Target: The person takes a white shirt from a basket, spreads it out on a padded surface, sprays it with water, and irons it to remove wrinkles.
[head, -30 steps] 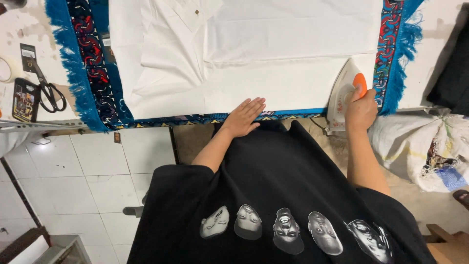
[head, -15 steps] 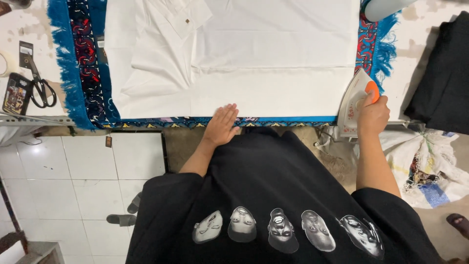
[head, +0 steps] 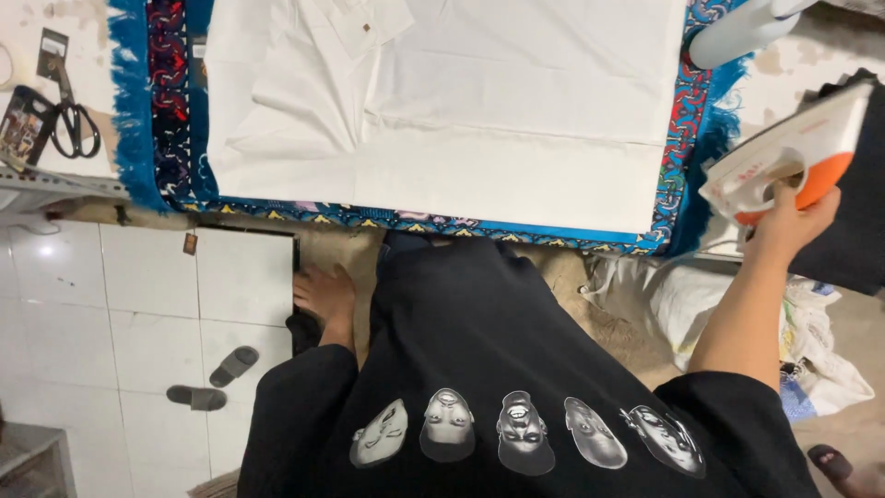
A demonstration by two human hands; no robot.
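A white shirt (head: pixel 479 120) lies spread flat on a blue patterned cloth (head: pixel 175 111) that covers the table. My right hand (head: pixel 784 226) grips the handle of a white and orange iron (head: pixel 784 152), held up in the air past the table's right edge, clear of the shirt. My left hand (head: pixel 323 293) hangs below the table's front edge, beside my black shirt and next to the white tiled front. It holds nothing and its fingers look loose.
Black-handled scissors (head: pixel 74 129) lie on the bare counter at the left. A pale cylindrical bottle (head: pixel 737 32) stands at the back right. Dark fabric (head: pixel 853 249) lies under the iron, with a white bag (head: pixel 728 309) below. Grey sandals (head: pixel 217 380) sit on the tiled floor.
My left hand has left the shirt's front edge and dropped below the table. My right hand has lifted the iron off its spot and swung it out to the right.
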